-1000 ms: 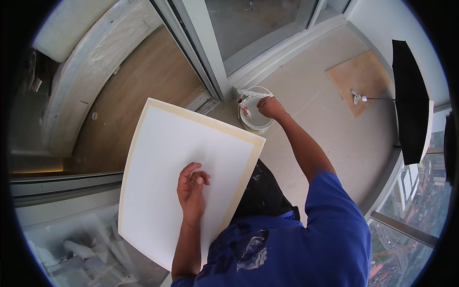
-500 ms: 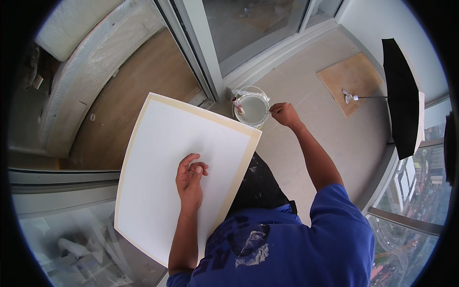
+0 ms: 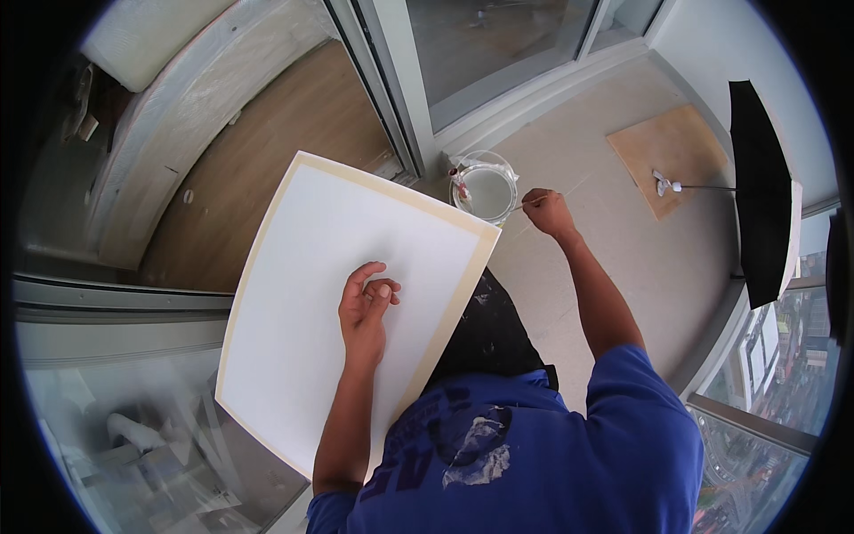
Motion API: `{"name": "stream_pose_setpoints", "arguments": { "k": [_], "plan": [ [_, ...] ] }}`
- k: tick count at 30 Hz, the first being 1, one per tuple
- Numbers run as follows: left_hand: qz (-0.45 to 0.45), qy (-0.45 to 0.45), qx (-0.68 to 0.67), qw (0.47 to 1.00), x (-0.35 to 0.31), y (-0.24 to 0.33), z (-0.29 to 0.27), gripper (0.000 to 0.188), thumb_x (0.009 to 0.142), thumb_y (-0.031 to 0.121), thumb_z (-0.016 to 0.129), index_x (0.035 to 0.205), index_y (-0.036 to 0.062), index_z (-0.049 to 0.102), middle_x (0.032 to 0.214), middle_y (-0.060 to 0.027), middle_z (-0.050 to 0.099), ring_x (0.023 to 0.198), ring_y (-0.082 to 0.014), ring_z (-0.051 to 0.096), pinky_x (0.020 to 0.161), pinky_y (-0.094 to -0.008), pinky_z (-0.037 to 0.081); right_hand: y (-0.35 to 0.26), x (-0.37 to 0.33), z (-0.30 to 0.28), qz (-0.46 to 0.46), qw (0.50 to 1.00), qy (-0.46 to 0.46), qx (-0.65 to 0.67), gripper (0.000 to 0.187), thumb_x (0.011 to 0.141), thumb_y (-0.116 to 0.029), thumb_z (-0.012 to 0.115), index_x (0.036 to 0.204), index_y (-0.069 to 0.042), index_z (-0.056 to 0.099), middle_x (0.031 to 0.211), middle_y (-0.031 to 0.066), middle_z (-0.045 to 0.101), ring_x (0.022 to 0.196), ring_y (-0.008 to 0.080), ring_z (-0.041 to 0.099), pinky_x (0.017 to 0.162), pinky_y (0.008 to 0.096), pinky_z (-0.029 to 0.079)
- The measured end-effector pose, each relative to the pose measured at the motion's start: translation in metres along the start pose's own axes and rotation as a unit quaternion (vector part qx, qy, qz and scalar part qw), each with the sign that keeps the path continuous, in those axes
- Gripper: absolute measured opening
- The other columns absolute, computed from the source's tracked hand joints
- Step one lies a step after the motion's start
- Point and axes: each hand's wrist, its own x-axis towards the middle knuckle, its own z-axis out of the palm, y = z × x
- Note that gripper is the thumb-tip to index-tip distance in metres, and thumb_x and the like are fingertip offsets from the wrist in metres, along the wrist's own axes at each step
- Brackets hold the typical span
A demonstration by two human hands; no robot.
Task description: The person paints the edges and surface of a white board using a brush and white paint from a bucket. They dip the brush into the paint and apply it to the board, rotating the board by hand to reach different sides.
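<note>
A large white board (image 3: 347, 231) with a pale yellow border lies tilted in front of me. Over it hovers my left hand (image 3: 365, 307), palm up, its fingers loosely curled and apart, with nothing in them. My right hand (image 3: 549, 212) is closed on a thin, light stick (image 3: 519, 207) just right of a white bucket (image 3: 490, 193) on the floor. The stick's inner end points at the bucket's rim; I cannot make out its tip. A red-handled brush (image 3: 461, 185) leans at the bucket's left rim, and pale liquid shows inside.
A black umbrella (image 3: 758, 196) stands at the right beside a brown sheet (image 3: 672, 158) on the tiled floor. Sliding door frames (image 3: 382, 80) rise behind the bucket. Large plastic-wrapped items (image 3: 191, 98) stand beyond, at the left. Tall windows (image 3: 756, 374) line the right side.
The whole view has shifted, so most things sit further right in it. Both hands keep nearly the same pose, the right one still beside the bucket with the stick.
</note>
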Motion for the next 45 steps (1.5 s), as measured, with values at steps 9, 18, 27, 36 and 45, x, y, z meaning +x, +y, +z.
{"name": "stream_pose_setpoints", "arguments": {
  "k": [9, 18, 27, 36, 45],
  "plan": [
    [0.008, -0.011, 0.024, 1.0, 0.0, 0.0, 0.003, 0.033, 0.106, 0.006, 0.067, 0.138, 0.0012, 0.06, 0.138, -0.0085, 0.064, 0.105, -0.0177, 0.065, 0.087, -0.0344, 0.052, 0.002, -0.047, -0.005, 0.214, 0.849, 0.056, 0.48, 0.027, 0.108, -0.021, 0.059, 0.12, 0.0, 0.072, 0.101, 0.013, 0.079, 0.08, 0.0185, 0.073, 0.066, 0.0312, 0.057],
    [0.131, -0.053, 0.155, 0.978, -0.005, -0.01, 0.012, 0.037, 0.101, -0.004, 0.07, 0.137, 0.0004, 0.062, 0.14, -0.0135, 0.058, 0.102, -0.0162, 0.068, 0.083, -0.0309, 0.057, -0.046, -0.136, -0.053, 0.111, 0.783, 0.075, 0.608, 0.009, 0.108, -0.009, 0.064, 0.115, -0.004, 0.068, 0.099, 0.0112, 0.075, 0.08, 0.0155, 0.069, 0.067, 0.0303, 0.053],
    [0.166, -0.05, 0.233, 0.957, -0.007, -0.005, 0.021, 0.037, 0.097, -0.005, 0.072, 0.134, -0.0002, 0.066, 0.136, -0.016, 0.061, 0.099, -0.0185, 0.071, 0.079, -0.0308, 0.059, -0.116, -0.188, -0.08, 0.035, 0.831, 0.043, 0.553, 0.011, 0.109, -0.009, 0.066, 0.117, -0.002, 0.067, 0.103, 0.0142, 0.077, 0.083, 0.0174, 0.072, 0.068, 0.0307, 0.056],
    [0.179, -0.047, 0.275, 0.943, -0.009, -0.005, 0.025, 0.039, 0.094, -0.002, 0.076, 0.132, 0.0008, 0.068, 0.135, -0.0164, 0.063, 0.098, -0.0198, 0.07, 0.08, -0.0329, 0.058, -0.149, -0.204, -0.075, -0.029, 0.923, 0.049, 0.381, 0.011, 0.105, -0.004, 0.07, 0.114, 0.002, 0.068, 0.103, 0.0134, 0.078, 0.088, 0.0136, 0.073, 0.077, 0.0285, 0.06],
    [0.193, -0.047, 0.298, 0.934, -0.009, -0.004, 0.026, 0.038, 0.094, -0.001, 0.076, 0.131, 0.0015, 0.069, 0.135, -0.0163, 0.063, 0.097, -0.0199, 0.069, 0.079, -0.033, 0.057, -0.152, -0.202, -0.067, -0.009, 0.927, 0.063, 0.369, 0.012, 0.105, -0.006, 0.07, 0.113, 0.003, 0.068, 0.098, 0.0129, 0.079, 0.085, 0.0142, 0.075, 0.077, 0.0286, 0.061]
  ]
}}
